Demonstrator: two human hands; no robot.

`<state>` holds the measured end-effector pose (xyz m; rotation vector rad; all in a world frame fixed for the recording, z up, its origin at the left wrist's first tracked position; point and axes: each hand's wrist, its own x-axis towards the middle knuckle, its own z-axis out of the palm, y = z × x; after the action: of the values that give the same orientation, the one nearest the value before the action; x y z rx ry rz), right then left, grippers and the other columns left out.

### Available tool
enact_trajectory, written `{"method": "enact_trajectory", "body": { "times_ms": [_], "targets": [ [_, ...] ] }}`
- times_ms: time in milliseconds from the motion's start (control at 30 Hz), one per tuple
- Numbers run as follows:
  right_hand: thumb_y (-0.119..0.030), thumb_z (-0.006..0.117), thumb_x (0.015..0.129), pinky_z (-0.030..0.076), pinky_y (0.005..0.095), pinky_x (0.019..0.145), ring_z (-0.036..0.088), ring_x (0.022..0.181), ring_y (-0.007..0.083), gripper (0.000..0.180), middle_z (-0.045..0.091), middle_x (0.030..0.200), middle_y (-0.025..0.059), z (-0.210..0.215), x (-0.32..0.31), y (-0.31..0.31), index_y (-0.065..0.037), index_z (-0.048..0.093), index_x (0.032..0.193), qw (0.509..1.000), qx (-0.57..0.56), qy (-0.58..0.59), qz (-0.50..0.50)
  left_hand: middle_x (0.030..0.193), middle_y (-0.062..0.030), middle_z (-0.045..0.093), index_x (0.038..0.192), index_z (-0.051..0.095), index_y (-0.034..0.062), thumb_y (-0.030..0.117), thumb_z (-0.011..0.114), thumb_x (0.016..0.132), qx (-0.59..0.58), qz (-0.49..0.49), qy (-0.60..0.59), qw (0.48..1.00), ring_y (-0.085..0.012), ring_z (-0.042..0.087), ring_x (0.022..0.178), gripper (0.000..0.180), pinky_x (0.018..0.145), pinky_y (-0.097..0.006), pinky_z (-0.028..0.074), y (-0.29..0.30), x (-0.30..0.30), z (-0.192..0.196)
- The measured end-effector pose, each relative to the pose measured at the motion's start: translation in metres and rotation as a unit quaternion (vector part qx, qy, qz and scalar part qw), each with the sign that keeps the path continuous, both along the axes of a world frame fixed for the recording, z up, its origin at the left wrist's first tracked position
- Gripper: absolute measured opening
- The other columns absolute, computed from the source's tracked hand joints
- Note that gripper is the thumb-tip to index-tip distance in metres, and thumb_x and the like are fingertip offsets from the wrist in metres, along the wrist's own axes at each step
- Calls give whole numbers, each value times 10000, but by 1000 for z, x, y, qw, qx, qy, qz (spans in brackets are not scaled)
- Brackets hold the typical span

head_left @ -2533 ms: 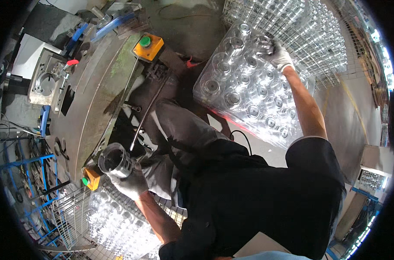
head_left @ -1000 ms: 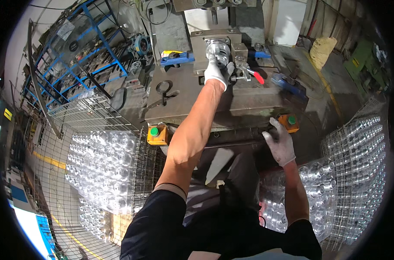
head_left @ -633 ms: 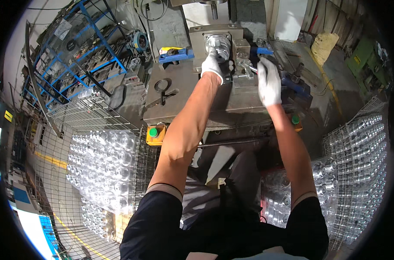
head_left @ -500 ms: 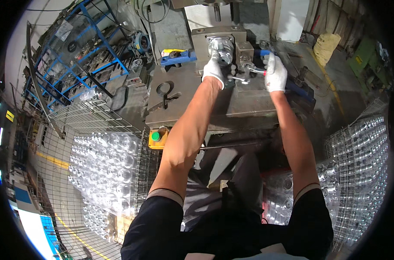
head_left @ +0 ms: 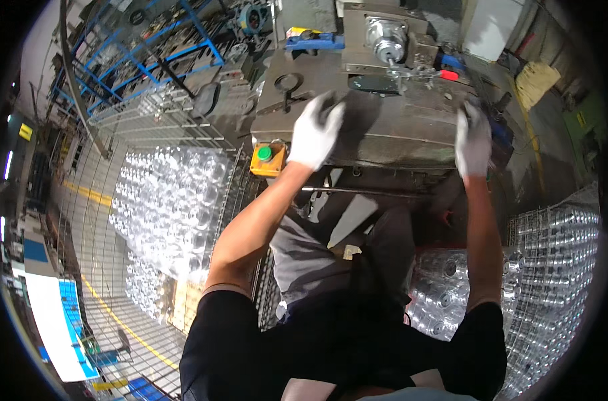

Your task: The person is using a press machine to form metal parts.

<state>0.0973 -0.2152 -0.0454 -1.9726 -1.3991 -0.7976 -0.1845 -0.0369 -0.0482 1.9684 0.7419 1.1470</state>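
Both my hands wear white gloves and hold nothing. My left hand (head_left: 316,132), its thumb and fingers apart, hovers over the near edge of the metal machine table (head_left: 391,123), beside a yellow box with a green push button (head_left: 265,154). At the table's right end is my right hand (head_left: 474,142), fingers stretched forward. Beyond the hands, a shiny round metal part (head_left: 387,40) sits in a steel fixture (head_left: 356,60). A clamp lever with a red grip (head_left: 449,75) lies across in front of it, its metal end near the part.
A blue tool (head_left: 314,41) and a ring-shaped metal piece (head_left: 288,82) lie on the table's left. Wire cages with stacked shiny parts stand at left (head_left: 174,194) and right (head_left: 551,260). A blue rack (head_left: 204,40) stands behind left; a yellowish sack (head_left: 539,83) is far right.
My left hand has come off the metal part and moved back toward the button box. My right hand has let go of the clamp lever and drawn back. The view has shifted.
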Motion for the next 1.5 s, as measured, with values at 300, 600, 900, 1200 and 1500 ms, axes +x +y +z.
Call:
{"method": "enact_trajectory", "body": {
  "times_ms": [300, 600, 900, 1200, 1500],
  "targets": [
    [-442, 367, 946, 221, 413, 1097, 264, 1339, 325, 594, 313, 1437, 161, -72, 9, -103, -53, 315, 1393, 960, -212, 137, -119, 1344, -309, 336, 1330, 316, -43, 295, 661, 769, 148, 129, 321, 927, -451, 287, 1290, 740, 1066, -453, 275, -26, -131, -47],
    [-386, 447, 920, 159, 437, 1123, 208, 1358, 348, 619, 294, 1430, 196, -100, 4, -102, -28, 278, 1397, 933, -257, -27, -251, 1387, -274, 309, 1363, 271, -45, 283, 640, 771, 171, 137, 381, 898, -428, 252, 1318, 771, 1084, -506, 199, -28, -131, -61],
    [-367, 532, 865, 155, 480, 1115, 143, 1376, 376, 740, 206, 1468, 201, -79, -34, -106, -22, 193, 1424, 942, -225, 71, -239, 1401, -248, 307, 1376, 293, 7, 207, 634, 793, 126, 222, 191, 948, -437, 301, 1286, 705, 1060, -523, 229, -44, -171, -112],
    [-325, 539, 874, 173, 458, 1112, 187, 1359, 381, 708, 253, 1445, 204, -58, -88, -60, -4, 213, 1414, 957, -191, 180, -123, 1164, -217, 524, 1258, 466, 16, 242, 574, 863, -132, 435, 258, 853, -349, 550, 1055, 468, 938, -418, 433, 8, -330, -206],
    [-247, 556, 879, 367, 382, 991, 486, 1164, 331, 540, 481, 1286, 229, 35, 6, 68, 0, 380, 1326, 949, -201, 129, -208, 1214, -226, 522, 1348, 368, 52, 393, 632, 807, -184, 476, 391, 766, -334, 576, 1021, 692, 859, -423, 474, 196, -436, -204]
  ]
}}
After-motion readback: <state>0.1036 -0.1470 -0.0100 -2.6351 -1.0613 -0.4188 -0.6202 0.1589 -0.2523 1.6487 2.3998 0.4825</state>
